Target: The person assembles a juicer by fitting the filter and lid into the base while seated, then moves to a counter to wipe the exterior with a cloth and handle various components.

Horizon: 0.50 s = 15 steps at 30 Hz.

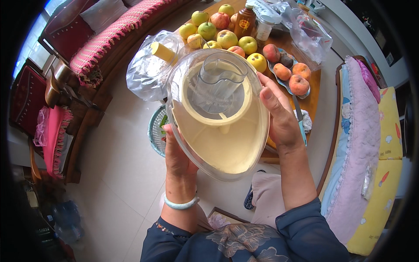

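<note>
Between both hands I hold a juicer top (222, 150): a cream-yellow bowl under a clear plastic lid (257, 157) with a see-through feed chute (223, 72). A round grey strainer (218, 98) shows through the lid. My left hand (178, 155) grips the lower left rim, its fingers mostly hidden beneath. On the right side, my right hand (281, 115) closes on the rim with the thumb pointing up. Just past the juicer top, apples (227, 39) crowd the wooden table (315, 94). Peaches (299, 84) lie on a plate (307, 91) near my right hand.
A knife (298, 109) lies near the table edge. A plastic bag (144, 78) with a yellow pusher (162, 51) sits at the left corner. Below it stands a blue waste basket (155, 131). A brown bottle (245, 22) is at the back. Sofas flank both sides.
</note>
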Available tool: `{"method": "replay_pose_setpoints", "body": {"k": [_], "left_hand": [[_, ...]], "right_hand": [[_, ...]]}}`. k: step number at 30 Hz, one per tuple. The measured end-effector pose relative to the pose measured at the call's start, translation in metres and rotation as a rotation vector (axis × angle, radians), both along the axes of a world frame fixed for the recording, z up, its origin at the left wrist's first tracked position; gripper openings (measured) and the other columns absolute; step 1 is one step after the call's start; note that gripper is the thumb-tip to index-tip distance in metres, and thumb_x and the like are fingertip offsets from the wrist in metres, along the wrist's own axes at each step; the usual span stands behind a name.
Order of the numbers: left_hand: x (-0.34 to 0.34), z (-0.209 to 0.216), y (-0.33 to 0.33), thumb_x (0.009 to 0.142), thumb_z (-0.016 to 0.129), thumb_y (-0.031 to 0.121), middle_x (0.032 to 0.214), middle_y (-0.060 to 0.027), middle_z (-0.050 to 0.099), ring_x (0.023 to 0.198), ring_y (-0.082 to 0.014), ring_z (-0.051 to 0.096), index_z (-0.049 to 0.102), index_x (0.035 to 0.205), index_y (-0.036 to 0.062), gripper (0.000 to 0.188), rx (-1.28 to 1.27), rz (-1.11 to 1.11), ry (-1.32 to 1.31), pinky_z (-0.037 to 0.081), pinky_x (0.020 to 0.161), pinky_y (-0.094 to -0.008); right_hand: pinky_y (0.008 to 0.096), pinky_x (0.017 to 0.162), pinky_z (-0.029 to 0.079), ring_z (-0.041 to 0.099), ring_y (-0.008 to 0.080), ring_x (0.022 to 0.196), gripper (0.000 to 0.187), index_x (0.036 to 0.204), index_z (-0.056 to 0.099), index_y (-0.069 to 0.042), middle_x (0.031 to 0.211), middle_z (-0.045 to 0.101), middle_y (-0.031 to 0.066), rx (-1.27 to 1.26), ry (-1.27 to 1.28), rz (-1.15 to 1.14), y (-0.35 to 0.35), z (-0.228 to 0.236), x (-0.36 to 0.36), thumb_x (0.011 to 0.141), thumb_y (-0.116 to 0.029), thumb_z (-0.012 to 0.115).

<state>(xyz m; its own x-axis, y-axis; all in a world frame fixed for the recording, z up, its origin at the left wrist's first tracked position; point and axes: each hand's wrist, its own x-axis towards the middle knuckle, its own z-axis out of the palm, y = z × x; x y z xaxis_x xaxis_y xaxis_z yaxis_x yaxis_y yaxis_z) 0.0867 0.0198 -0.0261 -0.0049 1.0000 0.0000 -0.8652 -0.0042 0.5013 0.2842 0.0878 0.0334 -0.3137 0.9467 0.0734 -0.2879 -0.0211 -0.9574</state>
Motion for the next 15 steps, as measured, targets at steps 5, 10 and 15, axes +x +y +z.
{"method": "replay_pose_setpoints", "body": {"k": [5, 10, 15], "left_hand": [[0.0, -0.008, 0.003, 0.092, 0.058, 0.05, 0.135, -0.0154, 0.053, 0.123, -0.0296, 0.053, 0.045, 0.138, 0.0022, 0.067, 0.052, -0.053, -0.029, 0.043, 0.104, -0.0455], [-0.003, -0.022, 0.007, 0.091, 0.058, 0.052, 0.136, -0.0139, 0.053, 0.123, -0.0288, 0.053, 0.044, 0.138, 0.0032, 0.069, 0.029, -0.125, -0.201, 0.043, 0.104, -0.0452], [-0.006, -0.041, 0.005, 0.089, 0.058, 0.056, 0.136, -0.013, 0.053, 0.124, -0.0282, 0.053, 0.043, 0.14, 0.0041, 0.074, 0.082, -0.151, -0.361, 0.045, 0.103, -0.0446]], "right_hand": [[0.031, 0.11, 0.031, 0.041, 0.021, 0.133, 0.092, 0.145, 0.022, 0.011, 0.144, 0.04, 0.0169, 0.003, 0.025, 0.028, 0.0, 0.002, 0.001, 0.091, -0.053, 0.06], [0.0309, 0.109, 0.032, 0.042, 0.0209, 0.132, 0.095, 0.144, 0.025, 0.011, 0.142, 0.043, 0.0163, 0.075, -0.099, -0.002, 0.002, -0.002, 0.007, 0.089, -0.059, 0.058], [0.0306, 0.109, 0.032, 0.043, 0.0211, 0.131, 0.094, 0.143, 0.028, 0.01, 0.14, 0.045, 0.0154, 0.099, -0.144, 0.028, 0.004, 0.001, 0.011, 0.089, -0.06, 0.057]]}}
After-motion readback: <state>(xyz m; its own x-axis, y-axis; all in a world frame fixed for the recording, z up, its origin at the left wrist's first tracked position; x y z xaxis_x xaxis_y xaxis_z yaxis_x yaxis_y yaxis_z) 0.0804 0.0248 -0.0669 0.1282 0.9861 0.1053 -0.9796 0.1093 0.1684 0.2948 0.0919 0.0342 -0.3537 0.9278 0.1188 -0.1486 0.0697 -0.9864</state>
